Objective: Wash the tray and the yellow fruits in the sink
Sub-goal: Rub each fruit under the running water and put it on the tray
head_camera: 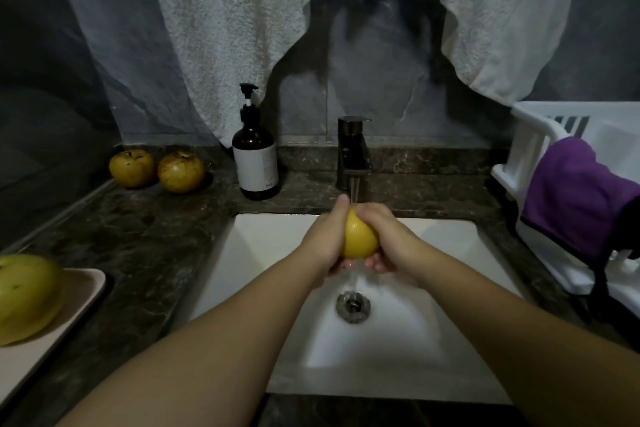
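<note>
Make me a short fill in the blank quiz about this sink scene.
1. Both hands hold a yellow fruit under running ____.
2. The purple cloth hangs on a white ____.
3. Beside the soap bottle, ____ fruits sit on the counter.
4. The large fruit at left rests on a ____.

Missing words: water; rack; two; tray

Bright yellow fruit (360, 237) sits wet under the running water, cupped between both hands (325, 239). Left of them: pale tray (74, 298) holding one greenish-yellow fruit (26, 296), two spotted fruits (156, 168) further back.
</note>
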